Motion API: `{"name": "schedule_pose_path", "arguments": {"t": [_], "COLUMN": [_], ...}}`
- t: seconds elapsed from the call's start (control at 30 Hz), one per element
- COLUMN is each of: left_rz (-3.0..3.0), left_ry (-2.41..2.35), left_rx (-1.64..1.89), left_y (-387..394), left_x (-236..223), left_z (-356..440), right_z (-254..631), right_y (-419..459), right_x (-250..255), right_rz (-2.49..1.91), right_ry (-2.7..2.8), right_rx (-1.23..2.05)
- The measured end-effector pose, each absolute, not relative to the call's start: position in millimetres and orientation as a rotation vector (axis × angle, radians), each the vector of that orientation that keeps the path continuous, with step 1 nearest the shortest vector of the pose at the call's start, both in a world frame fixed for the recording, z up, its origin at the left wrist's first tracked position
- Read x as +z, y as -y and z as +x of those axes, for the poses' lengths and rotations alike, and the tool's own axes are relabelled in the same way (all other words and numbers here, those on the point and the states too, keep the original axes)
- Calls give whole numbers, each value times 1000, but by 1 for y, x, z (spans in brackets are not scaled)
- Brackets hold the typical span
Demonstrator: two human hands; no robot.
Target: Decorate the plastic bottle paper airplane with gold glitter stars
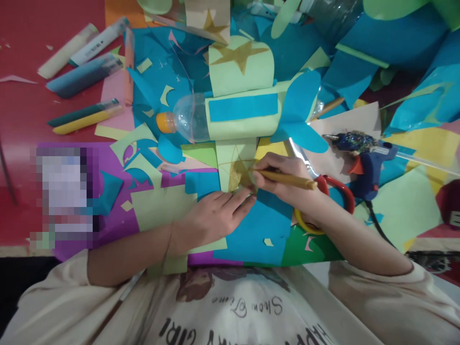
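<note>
A plastic bottle [192, 117] with an orange cap lies on its side, wrapped in pale green paper with a blue strip. Pale green paper wings extend from both sides, and blue paper fins [300, 105] are at its right end. The far wing [264, 79] bears a brown-gold star. On the near wing [223, 148] is a star outline, partly coloured in. My right hand [282, 175] grips a brown-gold marker [293, 179], its tip at that star. My left hand [219, 215] lies flat, fingertips at the near wing's lower edge.
A blue glue gun [372, 167] and red-and-yellow-handled scissors [336, 184] lie at the right. Several markers [84, 72] are at the upper left. Paper scraps cover much of the table, and a blurred-out rectangular item [64, 191] rests on purple paper [118, 225].
</note>
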State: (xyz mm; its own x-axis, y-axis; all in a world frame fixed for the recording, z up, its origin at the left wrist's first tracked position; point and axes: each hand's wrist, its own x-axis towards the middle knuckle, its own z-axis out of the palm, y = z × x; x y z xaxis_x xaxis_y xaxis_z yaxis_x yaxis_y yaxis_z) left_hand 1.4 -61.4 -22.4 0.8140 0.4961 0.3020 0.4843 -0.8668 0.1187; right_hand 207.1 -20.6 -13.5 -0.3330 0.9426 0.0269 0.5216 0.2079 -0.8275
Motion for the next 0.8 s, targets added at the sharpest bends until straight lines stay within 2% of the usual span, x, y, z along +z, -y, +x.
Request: {"name": "schedule_pose_path", "arguments": {"t": [0.17,0.3,0.43,0.57,0.7,0.8], "left_rz": [2968,2953,2956,2961,2953,2954], "left_ry": [-794,-798,-801,-805,-810,-802], "left_rx": [453,472,473,501,501,490], "left_y": [61,61,61,61,61,61], "left_x": [-21,-20,-21,-22,-21,-21], "left_z": [1,1,1,2,2,2], "right_z": [207,208,208,207,206,206], "right_y": [20,20,20,20,21,21], "right_x": [-13,-14,-15,-14,-12,-12], "right_rz": [-1469,-1368,-1382,-1403,-1476,-1423], "right_ry": [1882,1924,1872,1894,1848,1892], "right_rx": [931,1028,897,1022,935,1003]}}
